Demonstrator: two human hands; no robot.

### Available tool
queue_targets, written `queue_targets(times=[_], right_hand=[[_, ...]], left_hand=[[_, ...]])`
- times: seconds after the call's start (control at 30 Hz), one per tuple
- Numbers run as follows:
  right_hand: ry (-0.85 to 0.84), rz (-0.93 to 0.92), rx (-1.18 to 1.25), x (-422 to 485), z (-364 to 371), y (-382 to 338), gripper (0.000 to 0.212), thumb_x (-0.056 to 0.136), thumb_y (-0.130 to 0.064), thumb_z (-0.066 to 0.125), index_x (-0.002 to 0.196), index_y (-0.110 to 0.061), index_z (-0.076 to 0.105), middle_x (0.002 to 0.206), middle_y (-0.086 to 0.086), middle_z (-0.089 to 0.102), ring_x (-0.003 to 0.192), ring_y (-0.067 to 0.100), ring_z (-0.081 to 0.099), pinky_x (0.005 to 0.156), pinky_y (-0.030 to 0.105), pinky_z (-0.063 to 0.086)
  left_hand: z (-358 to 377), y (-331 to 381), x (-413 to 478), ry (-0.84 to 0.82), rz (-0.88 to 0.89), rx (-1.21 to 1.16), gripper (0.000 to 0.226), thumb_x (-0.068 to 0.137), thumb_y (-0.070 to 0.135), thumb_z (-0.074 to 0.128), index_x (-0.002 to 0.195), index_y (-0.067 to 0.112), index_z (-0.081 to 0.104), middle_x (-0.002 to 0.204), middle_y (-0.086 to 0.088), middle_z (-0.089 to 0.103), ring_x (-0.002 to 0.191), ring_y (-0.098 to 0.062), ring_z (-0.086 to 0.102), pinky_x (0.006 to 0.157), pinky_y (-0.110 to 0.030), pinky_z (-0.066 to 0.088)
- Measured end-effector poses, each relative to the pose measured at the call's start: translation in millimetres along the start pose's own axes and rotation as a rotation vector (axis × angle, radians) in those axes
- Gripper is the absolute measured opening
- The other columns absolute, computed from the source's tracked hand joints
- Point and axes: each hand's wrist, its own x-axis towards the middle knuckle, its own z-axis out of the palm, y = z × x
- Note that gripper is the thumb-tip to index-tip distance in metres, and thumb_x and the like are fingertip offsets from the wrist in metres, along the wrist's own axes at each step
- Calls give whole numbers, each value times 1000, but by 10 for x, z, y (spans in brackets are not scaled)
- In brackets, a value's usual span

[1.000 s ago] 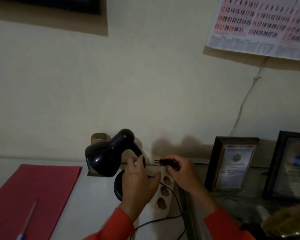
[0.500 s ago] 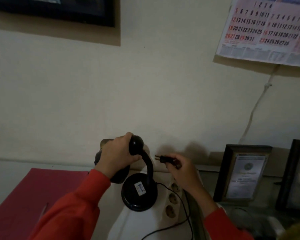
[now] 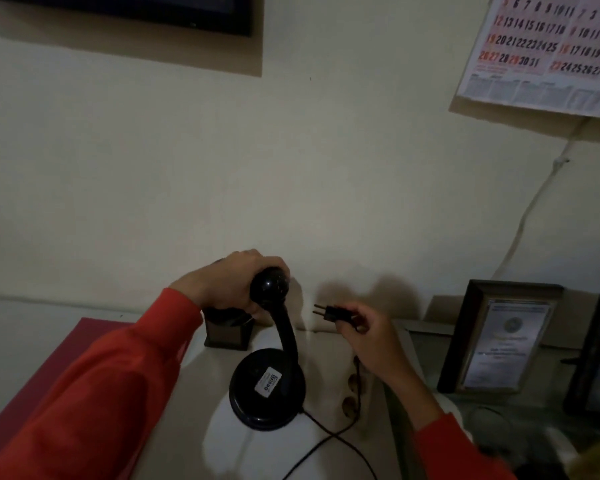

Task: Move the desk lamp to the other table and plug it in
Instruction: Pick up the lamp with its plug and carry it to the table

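Black and glossy, the desk lamp [image 3: 269, 358] was tipped over a pale tabletop [image 3: 174, 427], its round base turned toward the camera and showing a white sticker. The left hand [image 3: 222, 284], in an orange sleeve, had its fingers closed around the lamp's head. The right hand [image 3: 368, 336] pinched the black plug [image 3: 333, 314], prongs pointing left, above a white power strip [image 3: 352, 393]. The cord [image 3: 326, 441] trailed from the base. A red folder [image 3: 49, 368] lay at left.

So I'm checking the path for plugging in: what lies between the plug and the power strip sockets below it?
In the head view, only the right hand holding the plug; otherwise nothing down to the power strip.
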Motion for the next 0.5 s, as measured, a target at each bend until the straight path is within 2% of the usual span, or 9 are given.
queue_targets(times=[0.07, 0.13, 0.23, 0.3, 0.4, 0.5], right_hand=[[-9, 2, 17, -65, 24, -16, 37, 84, -7, 65, 88, -44, 63, 85, -12, 69, 77, -5, 64, 62, 4, 49], [-8, 3, 21, -132, 50, -10, 39, 84, -7, 66, 84, -46, 63, 84, -16, 69, 79, -2, 65, 63, 7, 51], [-1, 13, 33, -223, 69, 10, 40, 83, -6, 67, 80, -46, 65, 82, -14, 70, 78, 0, 65, 62, 8, 52], [4, 14, 34, -265, 67, 27, 41, 82, -3, 66, 81, -45, 65, 82, -10, 71, 77, -2, 65, 62, 6, 50], [-4, 27, 42, -306, 54, 46, 39, 83, -1, 65, 84, -40, 65, 88, -1, 71, 79, 1, 65, 63, 7, 51], [-16, 39, 40, -341, 59, 50, 35, 84, -1, 64, 86, -36, 66, 86, 0, 71, 76, 1, 65, 61, 7, 50]], left_hand=[[1, -20, -55, 6, -4, -32, 70, 56, 11, 83, 113, 36, 52, 105, 4, 60, 106, -19, 48, 92, -37, 43], [51, -8, -131, 65, -2, -56, 74, 58, 7, 82, 122, 32, 52, 102, 11, 57, 103, -16, 47, 91, -31, 40], [226, 69, -287, 287, 62, -62, 79, 64, 6, 77, 134, 22, 45, 120, -1, 61, 111, -23, 53, 100, -34, 38], [421, 152, -410, 465, 73, -132, 79, 66, 10, 72, 138, 20, 41, 131, -4, 54, 121, -24, 48, 108, -39, 36], [797, 359, -474, 751, -81, -295, 78, 71, 28, 72, 140, 22, 36, 142, -3, 43, 132, -16, 37, 113, -34, 30], [1045, 620, -317, 925, -300, -352, 87, 70, 38, 78, 141, 16, 33, 147, -7, 36, 138, -21, 29, 114, -34, 25]])
